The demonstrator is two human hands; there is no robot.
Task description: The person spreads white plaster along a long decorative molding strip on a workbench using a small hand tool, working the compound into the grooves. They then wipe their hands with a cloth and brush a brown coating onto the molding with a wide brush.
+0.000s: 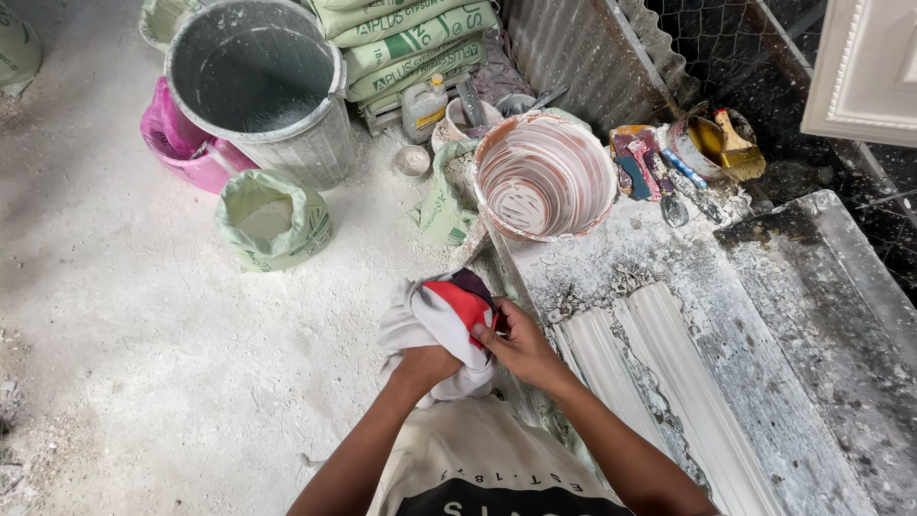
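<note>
Both hands meet at the centre, close to the person's body, bunched around a crumpled cloth [435, 320]. The left hand [427, 366] grips it from below; the right hand [516, 344] closes over its right side, fingers pressed into the folds. The cloth is mostly white, with a red patch and a dark strip on top. Just right of the hands lies a long ridged plaster moulding [669, 382] on a dusty workbench [821, 325]. Beyond the hands stands a plaster-streaked bucket [544, 177]; farther left, an open sack of white powder [272, 222] and a grey bin [263, 81].
</note>
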